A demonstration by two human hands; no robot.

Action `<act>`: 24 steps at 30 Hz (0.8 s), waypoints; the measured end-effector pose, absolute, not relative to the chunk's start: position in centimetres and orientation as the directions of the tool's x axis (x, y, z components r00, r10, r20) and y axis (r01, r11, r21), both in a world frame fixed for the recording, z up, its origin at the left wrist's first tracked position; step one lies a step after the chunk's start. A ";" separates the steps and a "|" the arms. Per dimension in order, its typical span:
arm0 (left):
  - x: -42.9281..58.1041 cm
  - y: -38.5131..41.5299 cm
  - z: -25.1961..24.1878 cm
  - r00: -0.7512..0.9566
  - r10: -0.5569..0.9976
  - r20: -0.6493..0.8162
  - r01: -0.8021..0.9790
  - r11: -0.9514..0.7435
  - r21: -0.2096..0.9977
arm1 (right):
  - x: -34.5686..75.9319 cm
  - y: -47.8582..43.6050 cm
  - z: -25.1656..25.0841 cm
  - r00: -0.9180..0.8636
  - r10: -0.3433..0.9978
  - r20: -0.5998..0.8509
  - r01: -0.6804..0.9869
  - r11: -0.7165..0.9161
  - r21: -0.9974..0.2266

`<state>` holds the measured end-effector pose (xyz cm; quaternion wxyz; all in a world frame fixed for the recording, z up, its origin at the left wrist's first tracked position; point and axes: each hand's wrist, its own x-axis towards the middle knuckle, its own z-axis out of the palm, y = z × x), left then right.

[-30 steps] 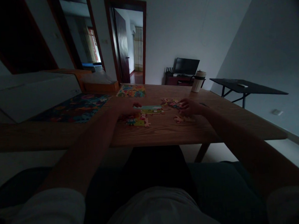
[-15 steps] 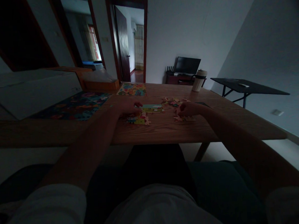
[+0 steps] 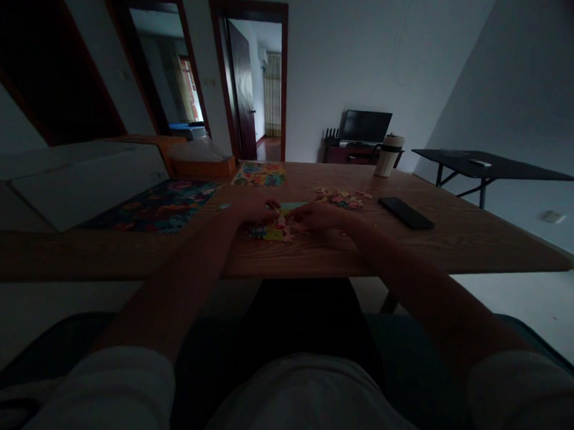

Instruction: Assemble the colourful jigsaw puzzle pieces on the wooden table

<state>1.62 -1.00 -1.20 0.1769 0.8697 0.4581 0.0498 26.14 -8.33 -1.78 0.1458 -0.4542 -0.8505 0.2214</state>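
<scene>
A partly joined jigsaw puzzle (image 3: 271,234), yellow, green and blue, lies on the wooden table in front of me. Over its upper left part rests my left hand (image 3: 253,212), thumb and forefinger apart with no piece visible between them. My right hand (image 3: 320,217) reaches in from the right, fingertips pinched at the puzzle's right edge around a small pinkish puzzle piece, mostly covered by the fingers. Behind both hands a light green and pale blue strip of the puzzle shows in part. Loose puzzle pieces (image 3: 348,199) lie in a pile beyond my right hand. Dim light blurs the detail.
A black phone (image 3: 405,213) lies right of the pile, and a beige tumbler (image 3: 388,156) stands at the far edge. Colourful picture sheets (image 3: 258,175) and a dark patterned mat (image 3: 156,206) lie left, beside a big white box (image 3: 87,180) and a wooden tray (image 3: 205,167).
My right hand has moved left from the loose pieces to the joined puzzle, uncovering the phone. My left hand stays at the puzzle. The view has shifted slightly.
</scene>
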 end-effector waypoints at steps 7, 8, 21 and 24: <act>1.4 -0.7 -1.4 0.572 0.816 -0.083 0.785 -0.515 0.344 | 26.6 -12.4 -2.2 -0.468 0.863 0.189 0.715 0.496 -0.492; 1.4 -0.6 -1.5 0.575 0.814 -0.081 0.784 -0.520 0.340 | 26.6 -12.6 -2.5 -0.480 0.857 0.189 0.708 0.505 -0.494; 1.6 -1.2 -1.1 0.526 0.845 -0.097 0.819 -0.473 0.325 | 26.7 -12.0 -4.0 -0.560 0.804 0.197 0.653 0.576 -0.492; 1.7 -1.1 -1.1 0.524 0.846 -0.099 0.819 -0.470 0.328 | 26.4 -12.2 -3.7 -0.602 0.768 0.220 0.648 0.631 -0.427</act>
